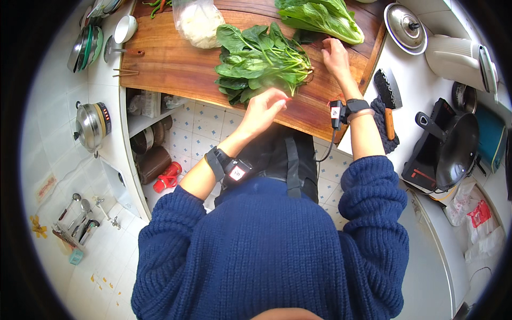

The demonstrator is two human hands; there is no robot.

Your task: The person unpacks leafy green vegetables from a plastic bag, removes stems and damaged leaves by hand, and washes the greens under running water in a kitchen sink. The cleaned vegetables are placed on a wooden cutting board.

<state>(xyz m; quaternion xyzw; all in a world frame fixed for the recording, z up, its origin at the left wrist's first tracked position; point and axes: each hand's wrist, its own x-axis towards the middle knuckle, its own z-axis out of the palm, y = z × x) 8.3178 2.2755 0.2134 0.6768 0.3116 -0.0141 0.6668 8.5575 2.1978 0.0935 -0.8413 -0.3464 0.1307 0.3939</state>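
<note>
A bunch of leafy greens, likely spinach [260,60], lies on the wooden table with its stems to the right. At the lower edge of the bunch, my left hand [266,105] has its thumb and fingertips together near the stem ends. A small red piece [288,99] shows at those fingertips, too small to identify. My right hand [336,56] is over the table right of the stems, fingers curled; whether it holds anything is hidden. Close to its fingertips is a dark item [310,37], partly under a head of leafy lettuce or cabbage [324,20].
A clear bag of pale food [200,24] lies beside the greens on the wooden table [172,60]. On the right counter are a cleaver [387,88], a dark cloth [380,116], a metal lid [405,28] and a black wok [458,150]. A steel pot [89,127] stands at left.
</note>
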